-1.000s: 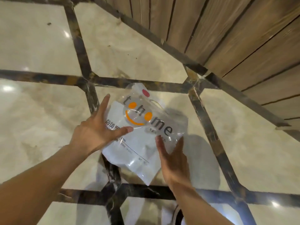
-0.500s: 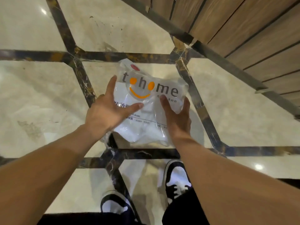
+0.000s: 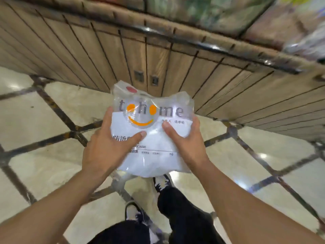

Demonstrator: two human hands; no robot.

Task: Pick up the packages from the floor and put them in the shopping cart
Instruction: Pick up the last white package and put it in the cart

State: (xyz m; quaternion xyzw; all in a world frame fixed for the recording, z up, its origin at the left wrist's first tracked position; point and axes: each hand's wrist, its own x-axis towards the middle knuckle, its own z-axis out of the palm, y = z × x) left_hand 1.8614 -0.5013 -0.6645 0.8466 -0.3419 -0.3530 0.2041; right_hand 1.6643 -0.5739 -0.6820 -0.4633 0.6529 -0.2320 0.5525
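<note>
Clear plastic package (image 3: pixel 153 131) gripped between left hand (image 3: pixel 107 148) and right hand (image 3: pixel 184 138), thumbs on top.

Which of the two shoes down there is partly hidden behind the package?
The right shoe: its toe end disappears under the package. The left shoe sits nearer the camera, clear of the bag.
</note>
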